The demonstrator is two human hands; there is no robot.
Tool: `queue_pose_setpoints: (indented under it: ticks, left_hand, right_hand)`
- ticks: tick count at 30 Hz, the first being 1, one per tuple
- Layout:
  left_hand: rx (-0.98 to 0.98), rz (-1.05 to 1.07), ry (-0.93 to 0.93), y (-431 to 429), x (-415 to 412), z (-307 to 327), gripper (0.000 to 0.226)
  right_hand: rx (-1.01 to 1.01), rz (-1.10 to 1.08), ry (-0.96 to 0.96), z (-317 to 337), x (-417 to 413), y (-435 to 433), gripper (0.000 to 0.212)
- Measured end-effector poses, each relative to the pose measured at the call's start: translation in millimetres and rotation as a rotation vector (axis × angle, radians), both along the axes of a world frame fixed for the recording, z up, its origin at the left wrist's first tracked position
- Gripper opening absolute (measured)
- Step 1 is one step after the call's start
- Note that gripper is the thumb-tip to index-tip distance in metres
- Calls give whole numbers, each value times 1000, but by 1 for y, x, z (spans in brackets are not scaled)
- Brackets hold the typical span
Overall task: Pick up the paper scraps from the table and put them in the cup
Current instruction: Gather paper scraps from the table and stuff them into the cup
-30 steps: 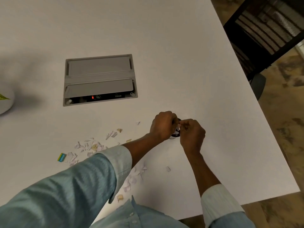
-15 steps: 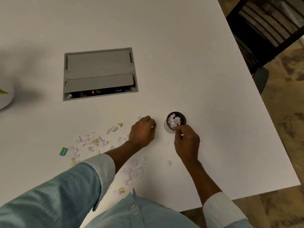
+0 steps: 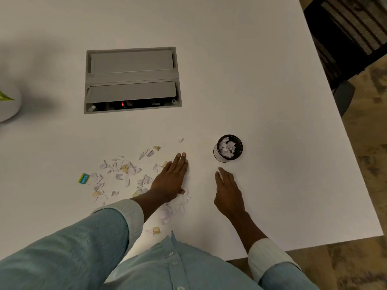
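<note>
A small dark cup [image 3: 228, 148] stands on the white table [image 3: 261, 97], holding several white paper scraps. More paper scraps [image 3: 121, 174] lie scattered to its left, and another bunch of scraps [image 3: 173, 207] lies near the table's front edge. My left hand [image 3: 170, 177] lies flat on the table, fingers straight, at the right edge of the scattered scraps. My right hand [image 3: 228, 191] rests on its side below the cup, fingers straight, a little apart from it. It holds nothing that I can see.
A grey cable hatch [image 3: 132, 79] is set into the table behind the scraps. A small green and yellow tag [image 3: 83, 178] lies at the far left of the scraps. A white pot [image 3: 8, 103] sits at the left edge. A dark chair [image 3: 345, 38] stands beyond the table's right edge.
Both hands have left the cup. The left hand moved left and down and flattened on the table by the scraps. The right hand drew back toward me and opened.
</note>
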State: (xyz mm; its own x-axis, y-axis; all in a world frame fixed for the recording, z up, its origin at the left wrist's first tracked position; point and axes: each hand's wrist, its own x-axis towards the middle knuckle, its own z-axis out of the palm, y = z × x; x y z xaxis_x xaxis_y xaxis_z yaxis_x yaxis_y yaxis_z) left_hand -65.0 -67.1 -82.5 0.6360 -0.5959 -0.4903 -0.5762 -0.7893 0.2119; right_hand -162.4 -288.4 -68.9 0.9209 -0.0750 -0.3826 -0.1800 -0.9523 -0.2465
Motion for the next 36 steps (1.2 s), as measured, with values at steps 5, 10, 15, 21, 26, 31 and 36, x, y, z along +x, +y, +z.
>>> queue_pose_setpoints:
  ticks: [5, 10, 15, 21, 26, 31, 36]
  left_hand:
    - [12, 10, -20, -4, -3, 0, 118]
    - [34, 28, -13, -9, -3, 1, 119]
    - [61, 23, -28, -11, -3, 2, 120]
    - [82, 20, -33, -12, -2, 0, 120]
    - [98, 18, -48, -14, -3, 2, 120]
    - [118, 13, -68, -16, -4, 5, 118]
    - [145, 25, -72, -19, -6, 9, 115]
  right_hand:
    - [-28, 110, 10, 2, -9, 0, 70]
    - [-80, 211, 57, 5, -36, -4, 58]
    - [-125, 205, 85, 6, -52, 0, 52]
    - [-74, 108, 63, 15, -55, 14, 39]
    - [-2, 22, 54, 9, -45, 15, 27]
    - [57, -18, 67, 12, -25, 8, 18]
    - [152, -195, -209, 43, -2, -5, 13]
